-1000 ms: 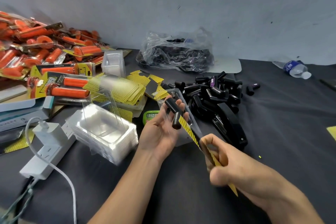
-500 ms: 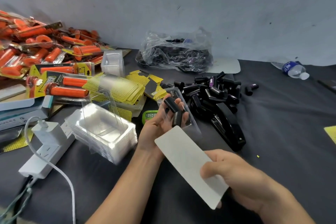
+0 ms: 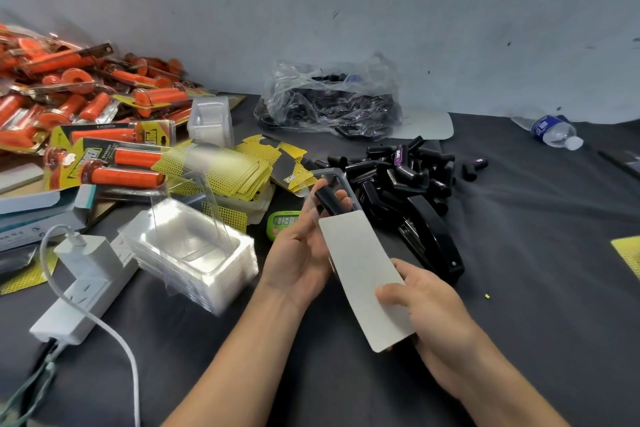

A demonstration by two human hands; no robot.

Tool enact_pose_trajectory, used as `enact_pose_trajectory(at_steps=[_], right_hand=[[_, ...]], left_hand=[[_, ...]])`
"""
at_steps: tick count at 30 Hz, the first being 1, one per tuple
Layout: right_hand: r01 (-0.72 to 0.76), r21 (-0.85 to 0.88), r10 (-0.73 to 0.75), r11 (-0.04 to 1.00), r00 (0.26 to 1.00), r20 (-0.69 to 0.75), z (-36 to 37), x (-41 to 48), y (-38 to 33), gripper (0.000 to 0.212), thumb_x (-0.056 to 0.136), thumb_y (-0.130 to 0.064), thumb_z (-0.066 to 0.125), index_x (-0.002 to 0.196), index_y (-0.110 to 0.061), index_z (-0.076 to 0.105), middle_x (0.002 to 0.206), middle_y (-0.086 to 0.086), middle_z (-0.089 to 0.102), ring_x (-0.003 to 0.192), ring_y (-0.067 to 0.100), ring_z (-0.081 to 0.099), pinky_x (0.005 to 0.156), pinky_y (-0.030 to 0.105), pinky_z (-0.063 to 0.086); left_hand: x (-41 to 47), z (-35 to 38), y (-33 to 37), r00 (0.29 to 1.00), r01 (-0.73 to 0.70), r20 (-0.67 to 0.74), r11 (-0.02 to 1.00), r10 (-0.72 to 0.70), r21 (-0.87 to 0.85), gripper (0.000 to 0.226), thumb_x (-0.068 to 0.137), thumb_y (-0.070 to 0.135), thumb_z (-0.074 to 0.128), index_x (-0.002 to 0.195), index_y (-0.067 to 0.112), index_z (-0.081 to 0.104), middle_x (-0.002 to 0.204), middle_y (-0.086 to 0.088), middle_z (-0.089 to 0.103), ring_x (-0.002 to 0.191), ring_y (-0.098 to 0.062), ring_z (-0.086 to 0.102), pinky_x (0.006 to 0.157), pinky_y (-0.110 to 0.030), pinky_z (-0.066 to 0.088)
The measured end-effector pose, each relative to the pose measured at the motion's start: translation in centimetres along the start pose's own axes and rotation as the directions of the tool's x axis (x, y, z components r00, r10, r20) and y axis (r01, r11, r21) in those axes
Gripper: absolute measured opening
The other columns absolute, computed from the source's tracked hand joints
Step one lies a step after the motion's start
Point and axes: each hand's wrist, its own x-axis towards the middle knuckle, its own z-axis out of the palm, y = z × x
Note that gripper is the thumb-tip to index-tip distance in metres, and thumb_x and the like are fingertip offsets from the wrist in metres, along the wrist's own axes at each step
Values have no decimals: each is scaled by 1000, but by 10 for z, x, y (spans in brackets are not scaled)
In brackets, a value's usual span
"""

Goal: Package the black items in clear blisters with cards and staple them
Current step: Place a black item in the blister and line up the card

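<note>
Now my right hand pinches the card by its near end, its long axis pointing far-left at the blister and black item gripped in my left hand.

Black item in clear blister; card overlapping, blank side up.

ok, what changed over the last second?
The right hand flipped the card from edge-on, yellow side showing, to white back up and slid it forward over the near end of the blister. The left hand still holds the blister with a black item in it; stapler and black pile unmoved.
</note>
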Motion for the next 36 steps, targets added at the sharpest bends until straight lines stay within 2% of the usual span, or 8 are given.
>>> enact_pose_trajectory(at_steps=[3, 7, 12, 18, 23, 26, 31, 36], right_hand=[[81, -199, -104, 977, 988, -110, 0, 2, 4, 36, 91, -2, 61, 101, -35, 70, 90, 3, 80, 78, 21, 75, 69, 38, 57], [161, -343, -214, 925, 969, -121, 0, 3, 7, 44, 85, -17, 71, 106, -54, 59, 87, -8, 79, 77, 12, 76, 72, 38, 61], [159, -50, -164, 986, 981, -101, 0, 8, 5, 40, 89, -12, 78, 120, -28, 59, 93, 5, 81, 86, 21, 79, 68, 30, 61], [169, -35, -173, 985, 955, -242, -7, 14, 3, 27, 97, 3, 62, 110, -20, 68, 90, 7, 80, 86, 21, 77, 70, 28, 59], [178, -30, -179, 984, 935, -306, -12, 18, 7, 27, 97, 4, 61, 107, -20, 69, 88, 2, 80, 80, 17, 77, 66, 27, 61], [167, -79, -185, 983, 896, -403, -15, 22, 11, 24, 94, 2, 64, 102, -21, 68, 82, 4, 79, 77, 22, 77, 74, 44, 62], [137, -173, -196, 975, 898, -394, -16, 22, 15, 27, 89, 3, 65, 97, -23, 65, 77, -4, 79, 71, 16, 76, 68, 42, 62], [91, -197, -154, 976, 932, -329, -20, 23, 13, 30, 84, 6, 70, 101, -16, 62, 79, 1, 79, 76, 24, 77, 75, 53, 63]], left_hand=[[0, 0, -2, 1000, 14, 4, 994, -15, 108, 53, 101, 13, 54, 153, 21, 50, 135, -17, 59, 128, -28, 53, 119, -47, 35], [-5, 5, -4, 998, 51, 26, 977, -57, 207, 45, 106, 14, 46, 150, 20, 53, 135, -17, 61, 121, -28, 60, 106, -44, 47], [-9, 10, -8, 990, 104, 50, 924, -131, 369, 50, 94, 27, 58, 144, 25, 60, 133, -14, 65, 106, -28, 65, 97, -46, 51], [-4, 10, -13, 989, 143, -78, 929, -123, 341, 52, 88, 16, 56, 140, 15, 63, 147, -17, 58, 121, -28, 54, 105, -38, 41], [-4, 10, -20, 985, 154, -133, 889, -106, 431, 39, 103, 38, 52, 133, 19, 66, 131, -9, 71, 113, -18, 69, 89, -35, 57], [-1, 5, -27, 983, 29, -154, 748, 98, 663, 31, 99, 18, 66, 129, 23, 66, 115, -2, 78, 106, -18, 75, 74, -32, 61], [0, -7, -36, 864, -66, -10, 133, 504, 989, 36, 85, 16, 79, 117, 31, 76, 88, 19, 75, 86, 7, 71, 72, -24, 62], [-2, -7, -38, 825, -47, 51, -22, 563, 999, 31, 84, 18, 76, 114, 26, 79, 80, 30, 66, 79, 19, 65, 63, -2, 49]])
